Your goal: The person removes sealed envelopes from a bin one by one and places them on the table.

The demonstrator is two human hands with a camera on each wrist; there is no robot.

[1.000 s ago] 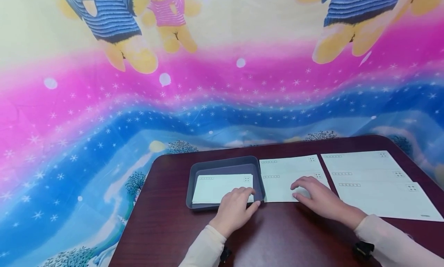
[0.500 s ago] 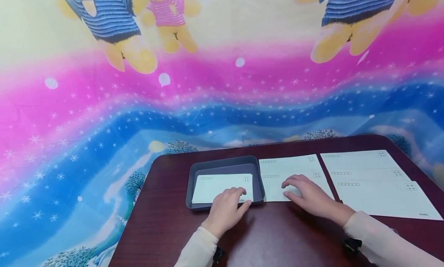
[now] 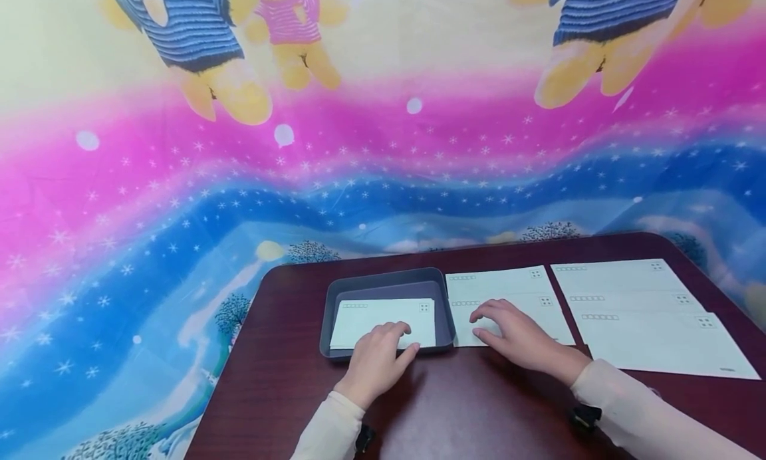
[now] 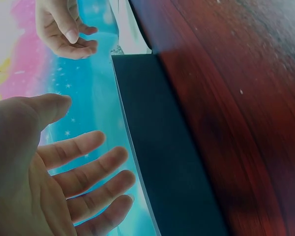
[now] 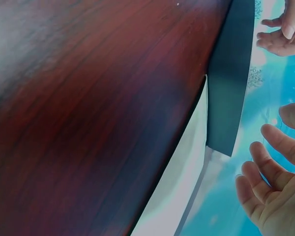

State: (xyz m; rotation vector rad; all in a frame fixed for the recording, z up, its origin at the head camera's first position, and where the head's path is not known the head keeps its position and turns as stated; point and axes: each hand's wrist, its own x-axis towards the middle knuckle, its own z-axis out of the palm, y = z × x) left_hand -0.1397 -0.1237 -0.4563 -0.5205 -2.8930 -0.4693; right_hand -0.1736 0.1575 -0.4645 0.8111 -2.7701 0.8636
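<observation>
My left hand [image 3: 374,363], fingers loosely bent, hovers over the front rim of a dark grey tray [image 3: 328,317]. A stack of pale envelopes [image 3: 368,320] lies inside, printed with postcode boxes and a stamp square. In the left wrist view the left fingers [image 4: 96,169] are spread above the tray wall [image 4: 155,137] and hold nothing. My right hand [image 3: 517,337] is over the overlapping envelopes [image 3: 499,284] beside the tray and covers part of the front one. Its fingers [image 5: 270,164] are also apart and grip nothing in the right wrist view.
Further right, several overlapping envelopes [image 3: 664,344] form a second group on the dark red wooden table [image 3: 467,407]. Behind the table hangs a colourful cloth [image 3: 383,147] with bears and snowflakes. A small black device [image 3: 585,417] sits at the right wrist.
Both hands have drifted left, the left one from the tray's right front corner toward its middle, the right one closer to the tray. The tray and envelopes stay in place.
</observation>
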